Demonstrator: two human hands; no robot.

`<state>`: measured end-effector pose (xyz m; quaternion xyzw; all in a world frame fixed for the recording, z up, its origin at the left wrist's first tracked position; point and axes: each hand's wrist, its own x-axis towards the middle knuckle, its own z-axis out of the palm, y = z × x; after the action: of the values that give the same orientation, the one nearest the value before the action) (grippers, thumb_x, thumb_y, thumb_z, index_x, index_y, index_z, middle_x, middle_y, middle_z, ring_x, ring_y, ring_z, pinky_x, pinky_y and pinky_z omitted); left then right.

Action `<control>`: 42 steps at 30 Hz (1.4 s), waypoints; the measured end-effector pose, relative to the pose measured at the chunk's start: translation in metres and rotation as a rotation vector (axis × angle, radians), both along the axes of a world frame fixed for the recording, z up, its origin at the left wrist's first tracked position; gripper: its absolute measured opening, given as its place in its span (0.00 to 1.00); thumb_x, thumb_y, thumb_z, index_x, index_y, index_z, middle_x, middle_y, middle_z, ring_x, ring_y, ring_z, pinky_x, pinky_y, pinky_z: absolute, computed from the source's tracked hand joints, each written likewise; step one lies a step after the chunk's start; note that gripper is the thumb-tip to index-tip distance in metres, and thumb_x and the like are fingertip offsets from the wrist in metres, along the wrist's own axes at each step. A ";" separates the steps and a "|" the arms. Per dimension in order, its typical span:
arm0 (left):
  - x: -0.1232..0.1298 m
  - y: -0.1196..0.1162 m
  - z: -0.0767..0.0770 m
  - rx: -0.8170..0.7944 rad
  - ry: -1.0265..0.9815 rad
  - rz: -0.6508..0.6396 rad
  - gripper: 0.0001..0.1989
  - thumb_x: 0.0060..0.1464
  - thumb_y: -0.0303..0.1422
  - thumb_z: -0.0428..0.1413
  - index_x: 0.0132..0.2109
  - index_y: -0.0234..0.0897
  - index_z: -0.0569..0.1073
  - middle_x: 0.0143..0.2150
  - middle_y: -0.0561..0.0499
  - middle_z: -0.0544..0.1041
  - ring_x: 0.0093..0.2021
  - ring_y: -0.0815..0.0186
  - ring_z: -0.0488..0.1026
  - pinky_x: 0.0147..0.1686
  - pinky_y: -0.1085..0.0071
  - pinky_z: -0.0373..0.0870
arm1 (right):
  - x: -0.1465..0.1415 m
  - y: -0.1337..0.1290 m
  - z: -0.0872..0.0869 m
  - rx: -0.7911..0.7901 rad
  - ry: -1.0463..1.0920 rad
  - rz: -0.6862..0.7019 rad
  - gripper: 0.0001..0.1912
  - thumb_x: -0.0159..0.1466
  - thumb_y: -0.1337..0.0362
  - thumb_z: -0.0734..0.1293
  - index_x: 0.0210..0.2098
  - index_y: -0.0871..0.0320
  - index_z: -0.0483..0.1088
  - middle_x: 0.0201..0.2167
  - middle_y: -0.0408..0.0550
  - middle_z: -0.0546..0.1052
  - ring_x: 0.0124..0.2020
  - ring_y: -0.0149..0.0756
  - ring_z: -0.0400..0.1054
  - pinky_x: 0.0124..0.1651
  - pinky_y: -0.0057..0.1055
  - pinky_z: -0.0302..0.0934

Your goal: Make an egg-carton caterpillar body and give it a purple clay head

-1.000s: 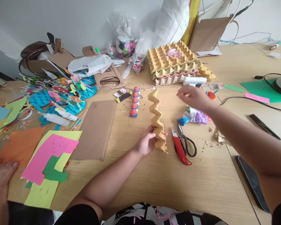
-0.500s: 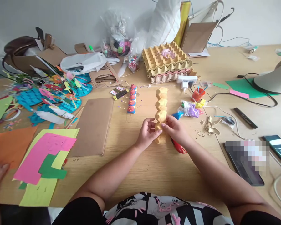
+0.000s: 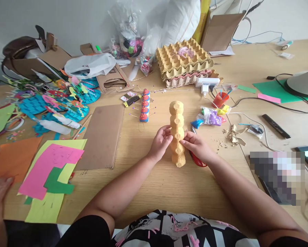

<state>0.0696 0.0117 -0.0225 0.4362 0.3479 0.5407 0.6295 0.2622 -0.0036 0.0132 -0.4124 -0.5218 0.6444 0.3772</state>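
- Right in front of the person, between the two hands, is the yellow egg-carton strip, bumpy side showing; from here I can't tell whether it touches the table.
- The left hand has its fingers closed on the strip's left edge.
- The right hand pinches the opposite edge, thumb on the near face.
- Under and beside that right hand lies a red-handled tool, partly covered by it, with a metal tip poking out above; those are what crowd the hands most.
- Just beyond, to the right, sit bags of coloured clay, a red cup with blue sticks, and a white power strip with plugs in it.
- Farther right there are pale scraps and a black bar-shaped item.
- Stacked egg trays stand behind the strip, well apart from it.
- Over to the left, a red-and-blue painted strip bristles with pins, near a brown cardboard sheet.
- Another person's hand rests by the orange paper.
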 end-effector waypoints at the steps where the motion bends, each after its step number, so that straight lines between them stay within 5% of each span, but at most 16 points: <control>1: 0.000 0.000 0.000 0.003 -0.005 0.006 0.37 0.50 0.55 0.73 0.60 0.41 0.73 0.50 0.46 0.81 0.51 0.59 0.79 0.51 0.65 0.74 | 0.000 -0.001 0.000 -0.001 -0.010 0.005 0.23 0.63 0.43 0.76 0.43 0.54 0.71 0.44 0.49 0.84 0.47 0.41 0.80 0.55 0.40 0.73; 6: -0.001 -0.001 0.002 0.010 0.021 -0.012 0.36 0.49 0.49 0.75 0.59 0.41 0.73 0.45 0.48 0.83 0.47 0.62 0.80 0.48 0.68 0.74 | -0.008 -0.005 0.000 0.025 -0.064 0.013 0.23 0.64 0.41 0.75 0.44 0.52 0.72 0.45 0.50 0.84 0.49 0.42 0.80 0.58 0.42 0.74; 10: -0.001 0.000 0.001 -0.062 0.028 0.025 0.35 0.51 0.48 0.74 0.60 0.39 0.74 0.42 0.50 0.84 0.43 0.64 0.80 0.45 0.70 0.75 | -0.003 -0.002 0.006 0.126 -0.170 -0.017 0.22 0.69 0.45 0.69 0.54 0.53 0.73 0.49 0.52 0.84 0.50 0.43 0.80 0.57 0.42 0.74; 12: -0.001 0.002 0.001 -0.109 -0.003 0.056 0.36 0.48 0.49 0.75 0.59 0.39 0.74 0.40 0.51 0.84 0.41 0.65 0.81 0.42 0.71 0.75 | 0.009 0.001 0.019 0.226 -0.401 -0.093 0.22 0.70 0.49 0.67 0.57 0.54 0.73 0.46 0.52 0.85 0.46 0.43 0.80 0.51 0.39 0.73; 14: -0.002 0.004 0.000 -0.145 -0.041 0.082 0.37 0.46 0.49 0.75 0.59 0.40 0.73 0.39 0.52 0.83 0.38 0.66 0.80 0.38 0.72 0.74 | 0.025 0.003 0.036 0.310 -0.789 -0.158 0.14 0.70 0.54 0.66 0.49 0.54 0.76 0.42 0.51 0.84 0.39 0.41 0.77 0.42 0.36 0.68; 17: -0.004 0.007 0.000 -0.184 -0.076 0.103 0.37 0.46 0.49 0.75 0.58 0.42 0.72 0.37 0.55 0.82 0.33 0.68 0.79 0.33 0.73 0.73 | 0.045 0.000 0.061 0.300 -1.277 -0.097 0.13 0.70 0.55 0.65 0.32 0.54 0.72 0.32 0.50 0.81 0.33 0.40 0.72 0.34 0.34 0.55; 20: -0.006 0.007 0.001 -0.203 -0.094 0.089 0.37 0.46 0.48 0.75 0.58 0.42 0.71 0.36 0.56 0.82 0.31 0.70 0.78 0.30 0.74 0.72 | 0.049 -0.005 0.071 0.169 -1.464 0.063 0.11 0.71 0.57 0.64 0.34 0.53 0.72 0.34 0.49 0.83 0.33 0.42 0.73 0.32 0.34 0.51; 24: -0.006 0.007 0.003 -0.207 -0.110 0.081 0.38 0.45 0.49 0.75 0.58 0.42 0.71 0.37 0.55 0.82 0.32 0.69 0.79 0.31 0.73 0.74 | 0.037 -0.008 0.067 0.095 -1.566 0.173 0.07 0.71 0.60 0.64 0.41 0.53 0.74 0.39 0.52 0.85 0.39 0.46 0.78 0.33 0.35 0.52; 29: -0.005 0.006 0.005 -0.210 -0.112 0.081 0.38 0.45 0.49 0.75 0.58 0.42 0.70 0.36 0.56 0.82 0.31 0.70 0.79 0.31 0.74 0.74 | 0.012 -0.018 0.055 0.152 -1.600 0.155 0.19 0.74 0.49 0.62 0.50 0.56 0.75 0.44 0.60 0.86 0.46 0.55 0.81 0.35 0.38 0.58; 34: -0.006 0.006 0.003 -0.198 -0.111 0.073 0.36 0.46 0.48 0.75 0.58 0.43 0.71 0.36 0.56 0.82 0.31 0.70 0.79 0.30 0.74 0.75 | -0.008 -0.027 0.042 0.262 -1.571 0.160 0.20 0.70 0.63 0.65 0.60 0.57 0.71 0.45 0.62 0.86 0.45 0.55 0.82 0.34 0.38 0.57; 42: -0.008 0.006 -0.001 -0.204 -0.097 0.076 0.36 0.47 0.48 0.75 0.59 0.43 0.72 0.37 0.56 0.82 0.31 0.70 0.79 0.32 0.73 0.75 | 0.057 -0.022 0.086 0.149 -1.660 0.082 0.14 0.67 0.60 0.64 0.52 0.53 0.68 0.36 0.53 0.84 0.33 0.47 0.76 0.31 0.35 0.48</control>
<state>0.0620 0.0180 -0.0231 0.3297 0.3867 0.5464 0.6657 0.3187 -0.0261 0.0992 -0.7080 -0.6861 0.1080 -0.1276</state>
